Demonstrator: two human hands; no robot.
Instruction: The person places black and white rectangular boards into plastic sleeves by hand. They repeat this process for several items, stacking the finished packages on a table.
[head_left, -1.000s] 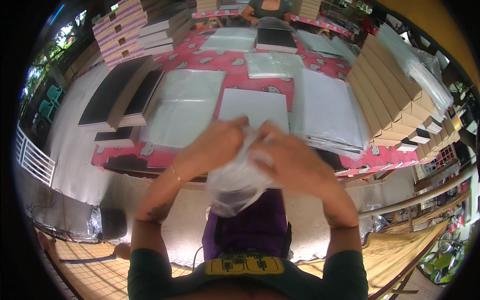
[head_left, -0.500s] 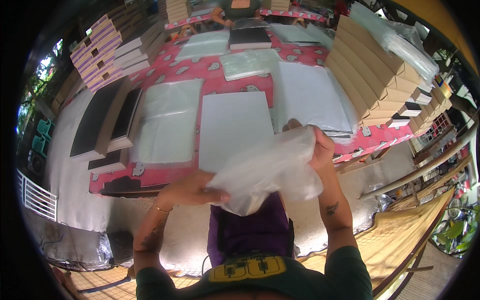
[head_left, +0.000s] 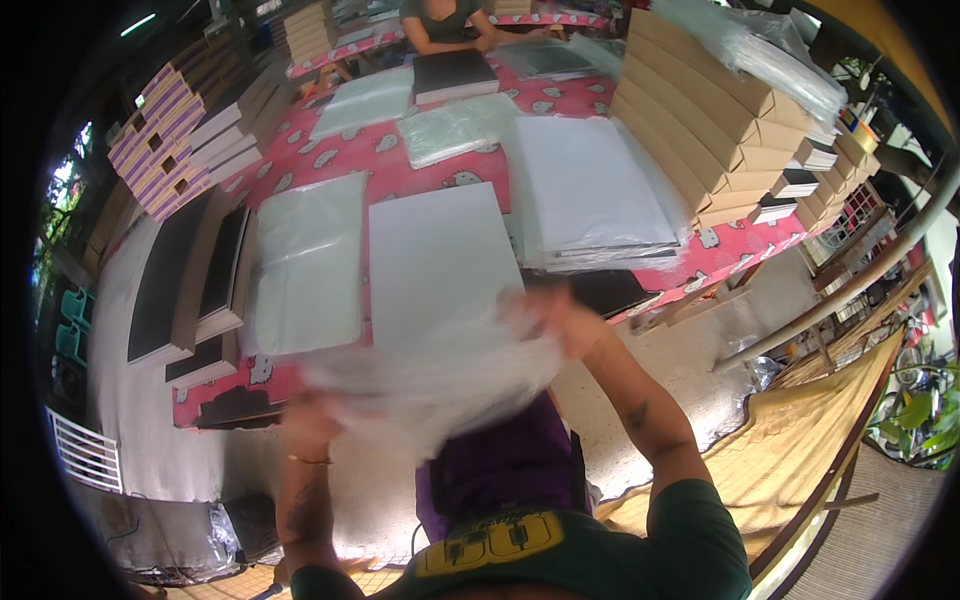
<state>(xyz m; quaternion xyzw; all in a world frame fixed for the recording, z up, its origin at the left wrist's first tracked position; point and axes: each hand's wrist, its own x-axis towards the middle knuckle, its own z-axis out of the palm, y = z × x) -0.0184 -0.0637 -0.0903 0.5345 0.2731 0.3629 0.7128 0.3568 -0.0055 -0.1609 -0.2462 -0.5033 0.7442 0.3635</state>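
Observation:
A clear plastic bag, smeared by motion, is spread between my two hands at the table's near edge. My left hand grips its left end, and my right hand has hold of its upper right part; the fingers of both are blurred. Just beyond the bag lies a white rectangular sheet or block, its near edge partly covered by the bag. A pile of flat clear plastic bags is to its left. On its right rests a stack of white-topped pieces in clear plastic.
Black-topped blocks are piled at the left edge of the pink patterned table. Tall brown cardboard boxes stand at the right, with plastic bags on top. Across the table sits another person behind a black-topped block.
The bag has come down and left, stretched wider between my hands. Both hands have moved left, the right one lower. The person opposite has moved their hands to the right of the black-topped block.

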